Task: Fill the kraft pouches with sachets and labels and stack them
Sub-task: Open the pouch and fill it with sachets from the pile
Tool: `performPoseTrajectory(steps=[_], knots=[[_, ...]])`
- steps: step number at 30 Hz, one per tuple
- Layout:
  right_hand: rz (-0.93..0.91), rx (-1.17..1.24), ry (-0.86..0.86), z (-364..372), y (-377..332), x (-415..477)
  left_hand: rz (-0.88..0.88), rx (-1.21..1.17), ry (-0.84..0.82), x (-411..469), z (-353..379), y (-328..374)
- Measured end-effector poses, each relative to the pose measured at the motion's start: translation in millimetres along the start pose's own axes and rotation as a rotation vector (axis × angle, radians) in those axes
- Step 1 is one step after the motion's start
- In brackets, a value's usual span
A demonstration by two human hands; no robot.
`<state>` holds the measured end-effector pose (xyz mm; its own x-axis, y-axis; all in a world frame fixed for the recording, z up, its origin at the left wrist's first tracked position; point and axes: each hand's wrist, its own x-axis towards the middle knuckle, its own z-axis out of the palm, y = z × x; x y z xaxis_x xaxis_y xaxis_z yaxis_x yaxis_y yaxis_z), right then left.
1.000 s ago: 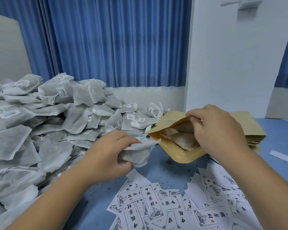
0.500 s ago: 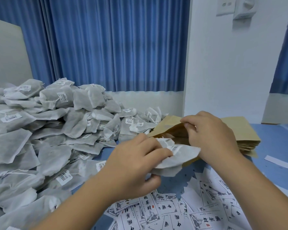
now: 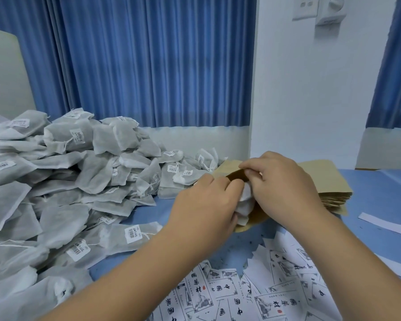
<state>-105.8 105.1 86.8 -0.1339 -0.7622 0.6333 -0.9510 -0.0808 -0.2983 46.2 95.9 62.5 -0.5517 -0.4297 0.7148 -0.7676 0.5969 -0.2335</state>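
A kraft pouch (image 3: pixel 229 169) lies on top of a stack of kraft pouches (image 3: pixel 329 181), its mouth facing left. My right hand (image 3: pixel 280 181) pinches the pouch's upper lip and holds the mouth apart. My left hand (image 3: pixel 206 205) grips white sachets (image 3: pixel 244 203) and pushes them into the mouth; only their rear ends show between my two hands. A big heap of white sachets (image 3: pixel 67 181) with barcode stickers covers the left of the blue table. Printed paper labels (image 3: pixel 229 295) lie scattered at the front.
The blue table (image 3: pixel 380 205) reaches to a white wall pillar (image 3: pixel 310 112) and blue curtains (image 3: pixel 137 66) behind. Loose white paper strips (image 3: pixel 386 223) lie at the right. A pale board (image 3: pixel 5 77) leans at the far left.
My left hand has carried the sachets from the heap's edge rightward into the pouch mouth. My right hand kept hold of the pouch's lip. The view tilted up slightly.
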Motion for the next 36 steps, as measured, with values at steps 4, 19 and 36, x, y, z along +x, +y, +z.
performPoseTrajectory(steps=[4, 19, 36], knots=[[0.022, 0.023, 0.023, -0.5, 2.5, 1.9, -0.067, 0.102, 0.035, 9.7, -1.9, 9.8], [0.066, 0.058, 0.099, -1.5, 15.3, 7.1, -0.062, -0.823, -0.147, -1.9, 24.4, -0.2], [-0.014, 0.155, 0.086, 6.0, -3.4, -0.5, 0.186, -0.109, 0.048, 5.2, 24.0, 7.6]])
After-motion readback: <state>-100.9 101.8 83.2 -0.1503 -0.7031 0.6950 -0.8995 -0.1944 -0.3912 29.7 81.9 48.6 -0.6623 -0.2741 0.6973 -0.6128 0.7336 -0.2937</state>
